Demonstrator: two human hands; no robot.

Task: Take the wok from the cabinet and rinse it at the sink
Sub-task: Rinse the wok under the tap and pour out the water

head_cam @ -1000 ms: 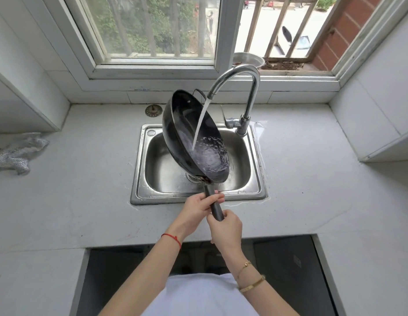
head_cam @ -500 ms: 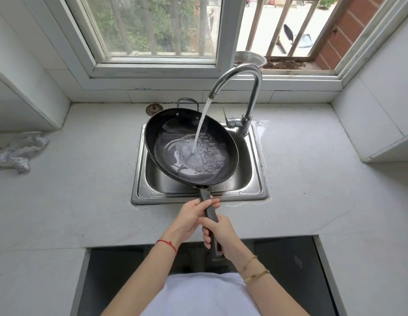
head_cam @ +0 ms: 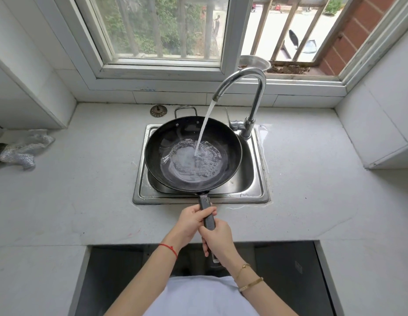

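Already at the sink: the wok is being rinsed under running water.

Held level over the steel sink (head_cam: 141, 192), the black wok (head_cam: 228, 142) is struck near its middle by the stream from the curved faucet (head_cam: 255, 80), and a shallow pool of bubbling water is gathered in its bottom. Its long dark handle (head_cam: 206, 209) is clenched by the fingers of the left hand (head_cam: 192, 221), with the right hand (head_cam: 218, 238) closed round it just behind. Fetching from the cabinet is judged done; swirling, pouring out and shutting off the water are judged left. A crumpled cloth (head_cam: 22, 150) lies well apart on the table (head_cam: 312, 190).
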